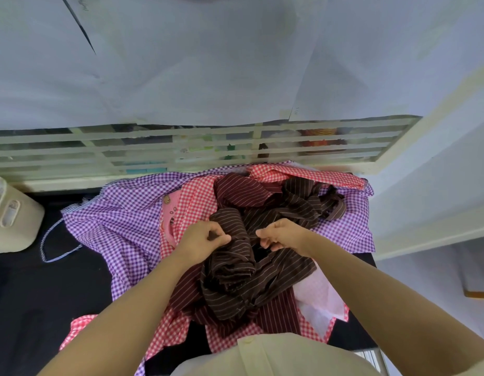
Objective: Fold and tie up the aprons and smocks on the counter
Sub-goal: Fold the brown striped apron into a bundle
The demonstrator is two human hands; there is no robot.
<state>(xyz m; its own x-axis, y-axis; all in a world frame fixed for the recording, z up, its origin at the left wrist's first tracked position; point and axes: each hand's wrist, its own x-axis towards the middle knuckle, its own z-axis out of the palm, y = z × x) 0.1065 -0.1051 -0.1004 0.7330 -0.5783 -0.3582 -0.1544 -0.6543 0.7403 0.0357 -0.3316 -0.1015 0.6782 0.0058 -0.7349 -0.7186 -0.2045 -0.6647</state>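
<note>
Brown striped apron (230, 280) runs near-to-far; hands (198, 241) (285, 234) pinch it.

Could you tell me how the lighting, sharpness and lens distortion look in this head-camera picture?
Head view: soft, even light with no glare; the wide lens bows the window louvres; the brown striped garment, left hand and right hand are sharp; items behind the louvres are blurred.
</note>
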